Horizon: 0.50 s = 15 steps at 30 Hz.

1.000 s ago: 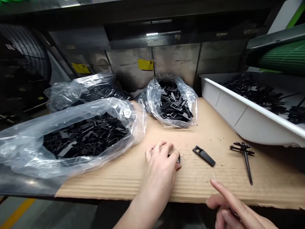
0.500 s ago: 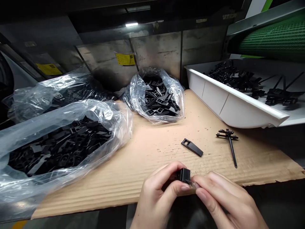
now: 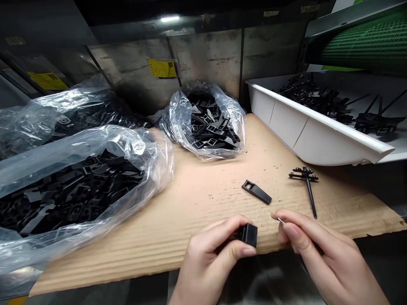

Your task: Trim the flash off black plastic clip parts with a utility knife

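Observation:
Near the front edge of the cardboard, my left hand [image 3: 214,256] grips a small black plastic block [image 3: 249,234] between thumb and forefinger; its squared end faces right. To the right of it, apart from the block, my right hand [image 3: 313,248] pinches a thin metal pin [image 3: 281,221]; most of the pin is hidden by the fingertips. Beyond the hands lies a flat, tapered black clip [image 3: 257,192] with a square hole at one end. Farther right rests a black branched plastic piece [image 3: 304,174] with a long stem pointing toward me.
Clear bags of black parts stand at the left [image 3: 159,169] and back middle [image 3: 240,127]; another bag [image 3: 76,95] is behind at left. A white tray [image 3: 318,131] holding branched black pieces is at right, below a green roller [image 3: 365,42]. Cardboard [image 3: 197,195] covers the bench.
My right hand has moved right, away from the black block, with the thin pin in its fingers. My left hand still holds the block, turned slightly. The view has shifted a little.

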### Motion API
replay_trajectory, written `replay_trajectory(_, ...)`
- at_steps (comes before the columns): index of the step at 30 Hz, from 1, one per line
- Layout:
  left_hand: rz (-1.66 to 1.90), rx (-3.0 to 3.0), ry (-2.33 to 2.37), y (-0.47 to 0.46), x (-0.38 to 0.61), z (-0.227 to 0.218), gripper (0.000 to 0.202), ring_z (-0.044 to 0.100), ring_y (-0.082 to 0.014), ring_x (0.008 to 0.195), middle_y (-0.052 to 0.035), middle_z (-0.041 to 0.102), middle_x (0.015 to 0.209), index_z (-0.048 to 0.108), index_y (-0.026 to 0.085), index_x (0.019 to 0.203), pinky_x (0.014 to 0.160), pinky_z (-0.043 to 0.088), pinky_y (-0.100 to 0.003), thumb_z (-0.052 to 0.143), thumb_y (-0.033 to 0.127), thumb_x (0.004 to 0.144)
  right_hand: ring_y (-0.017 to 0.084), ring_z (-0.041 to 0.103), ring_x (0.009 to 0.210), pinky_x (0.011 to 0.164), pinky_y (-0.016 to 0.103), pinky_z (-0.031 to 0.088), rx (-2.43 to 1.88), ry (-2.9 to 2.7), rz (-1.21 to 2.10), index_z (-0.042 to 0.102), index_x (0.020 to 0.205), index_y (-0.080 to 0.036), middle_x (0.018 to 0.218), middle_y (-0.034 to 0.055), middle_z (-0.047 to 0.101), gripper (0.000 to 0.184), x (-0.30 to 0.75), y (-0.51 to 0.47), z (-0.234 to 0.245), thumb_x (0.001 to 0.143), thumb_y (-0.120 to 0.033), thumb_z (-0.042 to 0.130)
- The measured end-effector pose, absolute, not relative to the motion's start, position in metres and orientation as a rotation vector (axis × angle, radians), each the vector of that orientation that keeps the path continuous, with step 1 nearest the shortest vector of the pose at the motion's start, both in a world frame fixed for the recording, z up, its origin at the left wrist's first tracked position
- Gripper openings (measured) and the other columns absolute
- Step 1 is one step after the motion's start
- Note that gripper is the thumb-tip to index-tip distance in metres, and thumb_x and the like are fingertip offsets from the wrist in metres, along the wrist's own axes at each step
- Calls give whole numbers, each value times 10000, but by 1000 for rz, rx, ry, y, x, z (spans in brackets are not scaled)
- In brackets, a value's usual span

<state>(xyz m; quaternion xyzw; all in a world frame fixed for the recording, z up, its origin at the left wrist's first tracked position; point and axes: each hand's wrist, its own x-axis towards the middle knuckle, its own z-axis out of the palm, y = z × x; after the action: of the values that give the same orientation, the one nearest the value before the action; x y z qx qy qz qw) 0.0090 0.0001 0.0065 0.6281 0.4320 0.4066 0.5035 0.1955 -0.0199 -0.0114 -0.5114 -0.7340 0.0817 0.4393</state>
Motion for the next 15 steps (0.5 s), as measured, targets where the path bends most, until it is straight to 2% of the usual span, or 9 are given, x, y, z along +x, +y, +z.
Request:
replay_trajectory(3,1081,1576,1043,0,11,3,161,639,-196,799,-10,719,860,712,233,902,708,486,-229,630,171,778,75,586,510,508,135,462,-1284,-1777,413,557,823,-229,617,-51,590,184,187,-23,-4,900,-157,407)
replay_trajectory(6,1141,1641,983,0,12,2,216,645,-170,793,12,719,871,699,272,945,695,489,-196,604,140,803,74,552,483,484,150,421,-1272,-1773,475,503,718,-222,564,-59,518,226,175,-22,-2,906,-165,390)
replay_trajectory(11,1104,1693,989,-2,11,5,250,646,-135,761,35,715,861,681,293,964,680,484,-154,600,112,812,65,495,465,451,154,370,-1249,-1791,484,464,698,-216,557,-61,466,223,169,-19,-6,906,-182,393)
replay_trajectory(15,1120,1702,1011,-2,10,2,244,656,-146,768,28,719,858,686,281,965,680,498,-167,607,115,805,66,497,475,467,160,373,-1253,-1804,494,463,694,-212,561,-58,475,224,170,-21,-8,904,-171,398)
